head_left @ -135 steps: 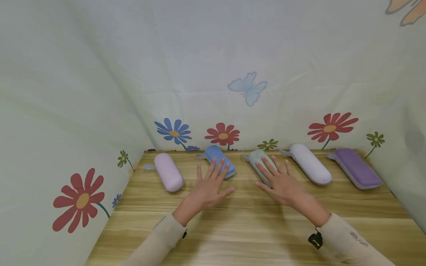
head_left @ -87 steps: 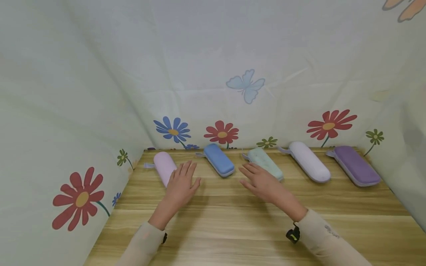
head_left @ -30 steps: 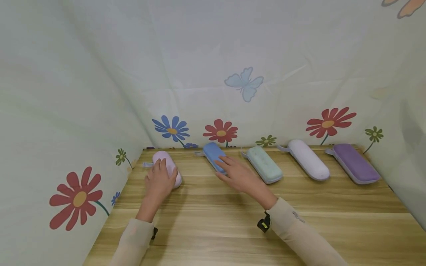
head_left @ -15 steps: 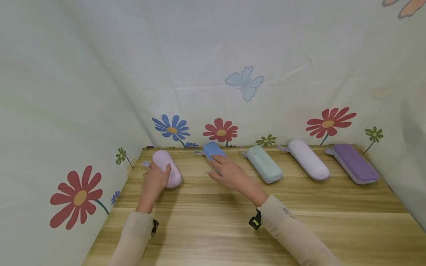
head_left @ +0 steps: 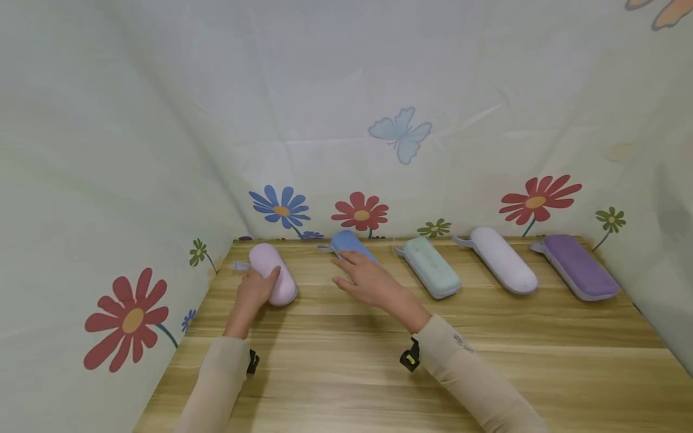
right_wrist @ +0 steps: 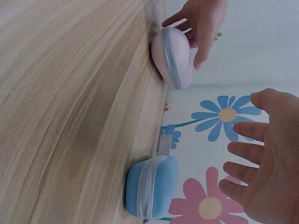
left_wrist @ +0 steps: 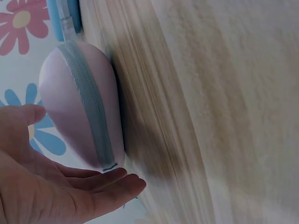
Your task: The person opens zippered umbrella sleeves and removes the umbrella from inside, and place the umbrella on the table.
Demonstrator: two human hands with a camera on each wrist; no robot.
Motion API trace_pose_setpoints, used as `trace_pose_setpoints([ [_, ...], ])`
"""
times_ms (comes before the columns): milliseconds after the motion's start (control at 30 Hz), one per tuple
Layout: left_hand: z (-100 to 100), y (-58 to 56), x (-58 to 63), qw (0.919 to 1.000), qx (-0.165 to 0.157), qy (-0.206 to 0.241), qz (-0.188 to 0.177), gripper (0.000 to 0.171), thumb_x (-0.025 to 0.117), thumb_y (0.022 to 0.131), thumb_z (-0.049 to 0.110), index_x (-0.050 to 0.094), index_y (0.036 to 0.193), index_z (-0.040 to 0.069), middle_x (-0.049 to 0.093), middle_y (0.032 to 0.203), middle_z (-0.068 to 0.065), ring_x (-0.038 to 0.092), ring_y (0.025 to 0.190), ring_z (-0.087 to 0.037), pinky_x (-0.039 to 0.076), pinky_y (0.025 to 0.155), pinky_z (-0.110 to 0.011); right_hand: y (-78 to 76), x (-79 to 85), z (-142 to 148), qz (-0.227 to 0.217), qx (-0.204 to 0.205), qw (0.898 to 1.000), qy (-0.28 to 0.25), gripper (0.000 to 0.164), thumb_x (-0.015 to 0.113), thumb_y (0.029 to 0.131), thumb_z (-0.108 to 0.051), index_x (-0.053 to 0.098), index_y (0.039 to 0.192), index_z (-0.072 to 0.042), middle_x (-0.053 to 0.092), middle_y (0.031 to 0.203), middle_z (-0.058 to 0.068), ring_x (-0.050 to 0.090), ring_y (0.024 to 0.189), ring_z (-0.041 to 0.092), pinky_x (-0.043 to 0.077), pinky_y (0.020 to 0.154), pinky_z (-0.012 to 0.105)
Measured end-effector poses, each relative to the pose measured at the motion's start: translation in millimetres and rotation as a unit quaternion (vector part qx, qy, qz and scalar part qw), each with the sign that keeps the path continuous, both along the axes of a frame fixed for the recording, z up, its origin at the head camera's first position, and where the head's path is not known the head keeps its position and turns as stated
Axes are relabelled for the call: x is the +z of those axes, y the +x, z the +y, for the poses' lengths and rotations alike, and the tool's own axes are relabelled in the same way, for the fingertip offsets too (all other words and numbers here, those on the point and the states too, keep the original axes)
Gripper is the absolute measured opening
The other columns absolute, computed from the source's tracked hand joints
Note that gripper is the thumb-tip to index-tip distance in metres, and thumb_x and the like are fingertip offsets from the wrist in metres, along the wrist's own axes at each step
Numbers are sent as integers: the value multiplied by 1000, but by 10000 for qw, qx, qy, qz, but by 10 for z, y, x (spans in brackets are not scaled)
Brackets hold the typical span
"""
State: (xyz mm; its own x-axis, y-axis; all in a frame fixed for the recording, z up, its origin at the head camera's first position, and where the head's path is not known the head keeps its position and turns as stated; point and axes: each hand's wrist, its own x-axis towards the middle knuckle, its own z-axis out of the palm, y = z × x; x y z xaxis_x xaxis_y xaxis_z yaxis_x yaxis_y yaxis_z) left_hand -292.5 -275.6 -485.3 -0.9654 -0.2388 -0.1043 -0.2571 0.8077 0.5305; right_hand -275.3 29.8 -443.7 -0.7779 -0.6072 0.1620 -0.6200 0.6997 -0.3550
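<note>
Five hard zippered cases with loop straps, like glasses cases, stand in a row, the pink case (head_left: 272, 273) leftmost. My left hand (head_left: 257, 288) is at its left side, thumb over the top in the head view; the left wrist view shows the fingers (left_wrist: 112, 186) alongside its zipper, the thumb off to one side. My right hand (head_left: 373, 284) hovers with spread, straight fingers over the near end of the blue case (head_left: 349, 242), hiding part of it. The right wrist view shows a gap between that hand and the blue case (right_wrist: 159, 186).
Right of the blue case lie a pale green case (head_left: 431, 267), a pale lavender case (head_left: 503, 260) and a purple case (head_left: 580, 266). They rest along the back of the wooden table (head_left: 335, 373). A flower-printed cloth (head_left: 325, 150) rises behind and at the sides.
Both hands have moved left: my left from the blue case to the pink case's left side, my right from the green case to above the blue one. The cases stay in place.
</note>
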Motion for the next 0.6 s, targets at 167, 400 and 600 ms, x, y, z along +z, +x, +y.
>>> trace_pose_setpoints([
  [167, 1, -55, -14, 10000, 26, 24, -8, 91, 43, 102, 56, 31, 141, -25, 41, 138, -46, 47, 125, -59, 41, 103, -64, -12, 3, -24, -5, 41, 10000, -17, 58, 51, 106, -43, 43, 155, -12, 37, 161, 14, 36, 148, 33, 30, 120, 47],
  [400, -4, -101, -18, 9998, 79, 180, -54, 93, 48, 101, 55, 26, 142, -26, 40, 138, -46, 49, 123, -58, 44, 101, -64, -50, -26, -87, -18, 52, 10000, -31, 56, 52, 107, -40, 46, 153, -9, 40, 159, 14, 37, 147, 31, 31, 120, 44],
  [600, -15, -100, -18, 9987, 104, 490, -117, 96, 51, 100, 52, 19, 143, -27, 39, 136, -48, 50, 122, -57, 47, 98, -62, -92, -50, -158, -80, 26, 9999, -59, 52, 53, 107, -36, 51, 149, -7, 43, 157, 16, 40, 145, 31, 32, 119, 45],
])
